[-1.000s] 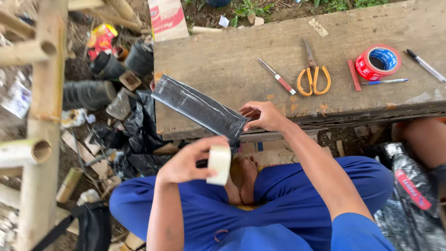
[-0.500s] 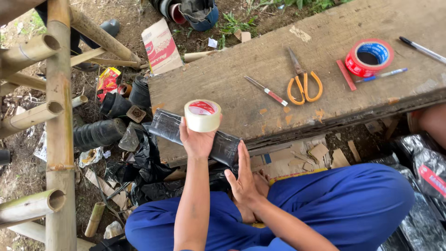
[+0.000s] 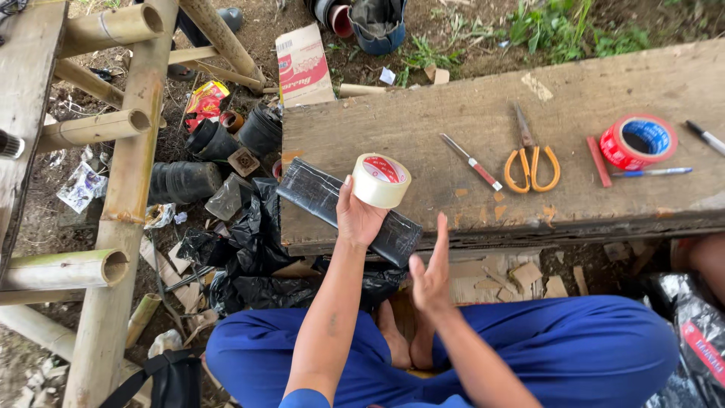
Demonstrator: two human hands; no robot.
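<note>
- At the near edge of the wooden plank (image 3: 468, 128), the left hand (image 3: 361, 215) is raised with its fingers closed around a roll of pale tape (image 3: 381, 180), gripping it from below so the roll stands just above the board.
- Under that hand lies a long black wrapped bundle (image 3: 325, 198), set at a slant across the plank's near left corner, one end jutting past the edge.
- The right hand (image 3: 432, 276) is held up on edge just below the plank, fingers straight and together, thumb apart; it grips nothing and touches nothing that can be seen.
- Further along the plank, well apart from both hands: a small knife with a red-and-white handle (image 3: 472, 162), scissors with orange handles (image 3: 532, 155), a red marker (image 3: 598, 161), a red tape roll (image 3: 638, 141), a blue pen (image 3: 653, 172) and a black pen (image 3: 706, 137) at the far right.
- The person sits cross-legged in blue trousers (image 3: 574, 351), bare feet tucked beneath.
- To the left stands a bamboo frame (image 3: 121, 189), with black plastic scraps (image 3: 242, 242), dark tubes (image 3: 181, 181) and a cardboard box (image 3: 303, 66) on the ground.
</note>
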